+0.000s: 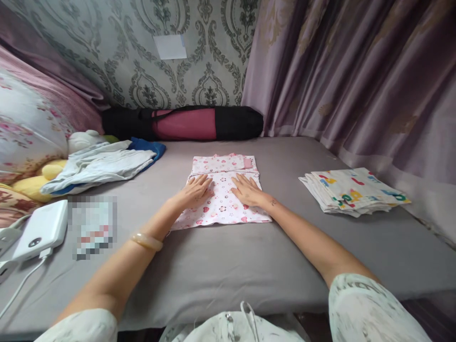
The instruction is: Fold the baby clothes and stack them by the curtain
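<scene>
A white cloth with pink hearts and flowers (223, 211) lies flat on the grey sheet in front of me. Its far part is folded over into a band, with a plain pink patch near the right end. My left hand (196, 191) rests palm down on the cloth's left side, fingers stretched out. On the right side of the same cloth lies my right hand (247, 190), also flat with its fingers spread. Neither hand grips anything.
To the right sits a stack of printed cloths (356, 190). At left are a crumpled white-and-blue garment (107, 164), a white power bank (44, 228) with a cable, and a blurred-out item (94, 228). A black-and-red long bag (183, 124) lies against the wall.
</scene>
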`<action>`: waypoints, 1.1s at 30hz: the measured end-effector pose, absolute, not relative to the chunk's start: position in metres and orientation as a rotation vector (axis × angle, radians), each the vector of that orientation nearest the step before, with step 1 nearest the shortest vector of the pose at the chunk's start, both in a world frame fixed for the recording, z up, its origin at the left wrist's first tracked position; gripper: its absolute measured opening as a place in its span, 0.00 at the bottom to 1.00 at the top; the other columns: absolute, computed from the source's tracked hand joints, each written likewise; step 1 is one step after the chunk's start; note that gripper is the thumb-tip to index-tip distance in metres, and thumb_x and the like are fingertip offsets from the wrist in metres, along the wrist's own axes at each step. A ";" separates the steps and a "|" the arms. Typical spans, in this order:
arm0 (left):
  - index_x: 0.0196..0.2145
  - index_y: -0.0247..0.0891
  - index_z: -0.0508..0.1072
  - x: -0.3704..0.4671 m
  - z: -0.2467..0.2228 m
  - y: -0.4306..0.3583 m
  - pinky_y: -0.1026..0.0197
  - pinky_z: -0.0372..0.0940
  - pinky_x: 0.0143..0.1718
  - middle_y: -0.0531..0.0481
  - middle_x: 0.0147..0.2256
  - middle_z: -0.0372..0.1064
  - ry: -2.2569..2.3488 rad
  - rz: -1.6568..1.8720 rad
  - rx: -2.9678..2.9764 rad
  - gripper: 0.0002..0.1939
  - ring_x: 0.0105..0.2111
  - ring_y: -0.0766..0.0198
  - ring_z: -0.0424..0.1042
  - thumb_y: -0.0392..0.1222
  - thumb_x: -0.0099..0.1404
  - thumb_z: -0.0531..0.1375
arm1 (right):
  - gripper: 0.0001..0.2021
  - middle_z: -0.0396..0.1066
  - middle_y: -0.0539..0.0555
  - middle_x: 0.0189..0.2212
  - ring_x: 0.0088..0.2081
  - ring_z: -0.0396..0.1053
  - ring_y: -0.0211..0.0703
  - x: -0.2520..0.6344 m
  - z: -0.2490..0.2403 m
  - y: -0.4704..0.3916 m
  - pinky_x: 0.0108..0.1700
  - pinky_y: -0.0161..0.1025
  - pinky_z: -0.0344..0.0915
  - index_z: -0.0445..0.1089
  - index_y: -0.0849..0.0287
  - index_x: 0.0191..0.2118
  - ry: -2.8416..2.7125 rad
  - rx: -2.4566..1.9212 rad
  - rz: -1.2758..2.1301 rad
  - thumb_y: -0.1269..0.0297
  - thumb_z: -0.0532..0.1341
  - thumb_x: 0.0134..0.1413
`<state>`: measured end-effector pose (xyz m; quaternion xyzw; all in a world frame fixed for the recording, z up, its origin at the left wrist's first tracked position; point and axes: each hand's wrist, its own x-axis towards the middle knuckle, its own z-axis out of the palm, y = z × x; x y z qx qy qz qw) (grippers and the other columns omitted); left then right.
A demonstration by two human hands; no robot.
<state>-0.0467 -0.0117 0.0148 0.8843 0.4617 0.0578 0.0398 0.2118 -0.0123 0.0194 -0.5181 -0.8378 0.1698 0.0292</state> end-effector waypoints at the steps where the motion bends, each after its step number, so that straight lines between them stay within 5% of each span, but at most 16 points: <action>1: 0.61 0.33 0.61 -0.047 0.019 -0.019 0.47 0.53 0.62 0.33 0.63 0.56 1.299 0.194 2.741 0.26 0.63 0.48 0.57 0.51 0.73 0.44 | 0.32 0.34 0.62 0.71 0.71 0.31 0.52 0.213 0.021 -0.020 0.69 0.55 0.29 0.45 0.63 0.70 -2.619 -1.548 0.544 0.50 0.41 0.68; 5: 0.53 0.37 0.70 -0.045 0.035 -0.052 0.58 0.63 0.53 0.39 0.54 0.67 0.944 0.277 2.741 0.20 0.52 0.57 0.69 0.46 0.74 0.44 | 0.28 0.42 0.60 0.70 0.70 0.38 0.51 0.219 0.026 -0.051 0.69 0.55 0.35 0.53 0.57 0.68 -2.722 -1.268 0.560 0.52 0.43 0.69; 14: 0.44 0.40 0.75 -0.035 0.034 -0.096 0.60 0.64 0.41 0.45 0.40 0.70 0.919 0.392 2.677 0.18 0.40 0.60 0.69 0.56 0.67 0.57 | 0.19 0.60 0.60 0.63 0.65 0.54 0.50 0.221 0.034 -0.099 0.65 0.52 0.51 0.66 0.56 0.59 -2.751 -0.907 0.466 0.60 0.48 0.70; 25: 0.42 0.38 0.73 -0.025 0.037 -0.106 0.59 0.63 0.40 0.45 0.37 0.69 0.932 0.252 2.825 0.20 0.37 0.61 0.68 0.45 0.75 0.43 | 0.17 0.65 0.59 0.59 0.62 0.59 0.47 0.215 0.035 -0.121 0.64 0.51 0.54 0.66 0.56 0.58 -2.730 -0.875 0.406 0.64 0.51 0.68; 33: 0.36 0.37 0.68 -0.018 0.034 -0.106 0.58 0.61 0.35 0.44 0.35 0.68 1.158 0.115 2.841 0.16 0.33 0.59 0.66 0.39 0.74 0.43 | 0.16 0.70 0.58 0.54 0.57 0.65 0.46 0.211 0.028 -0.121 0.59 0.45 0.60 0.67 0.58 0.56 -2.644 -0.941 0.308 0.62 0.52 0.68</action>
